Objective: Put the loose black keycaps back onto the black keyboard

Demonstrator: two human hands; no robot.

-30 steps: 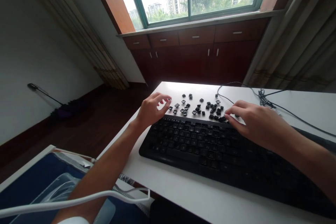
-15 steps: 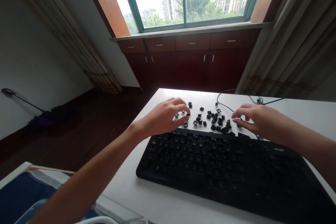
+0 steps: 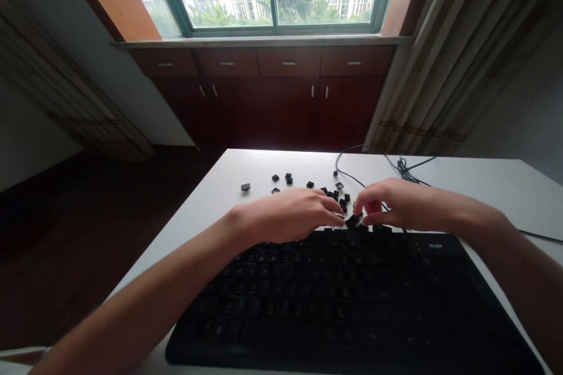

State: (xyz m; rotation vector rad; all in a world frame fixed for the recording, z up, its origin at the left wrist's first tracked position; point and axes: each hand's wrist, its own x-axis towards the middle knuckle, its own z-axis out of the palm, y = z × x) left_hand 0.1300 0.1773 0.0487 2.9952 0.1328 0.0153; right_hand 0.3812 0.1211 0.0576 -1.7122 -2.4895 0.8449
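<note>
A black keyboard [image 3: 308,281] lies across the table, with several keycap sockets bare of caps. Loose black keycaps [image 3: 343,204] are heaped just beyond its far edge. My left hand [image 3: 292,214] reaches over that edge from the left, fingers stretched toward the heap and thumb apart from them. From the right, my right hand [image 3: 391,205] comes to the same heap with bent fingers. Its index fingertip is by a larger black keycap [image 3: 353,221], and a gap shows between index finger and thumb. Whether either hand touches a cap is unclear.
More keycaps [image 3: 288,178] lie scattered toward the table's far left, one [image 3: 245,187] apart from the others. A black cable [image 3: 407,170] runs in a loose bundle behind my right hand. Beyond the white table [image 3: 197,205] are red-brown cabinets [image 3: 272,105] under a window.
The view has swung right and drawn nearer the keyboard. My left hand has moved right from the left-hand keycaps to the heap. My right hand has shifted left to the heap.
</note>
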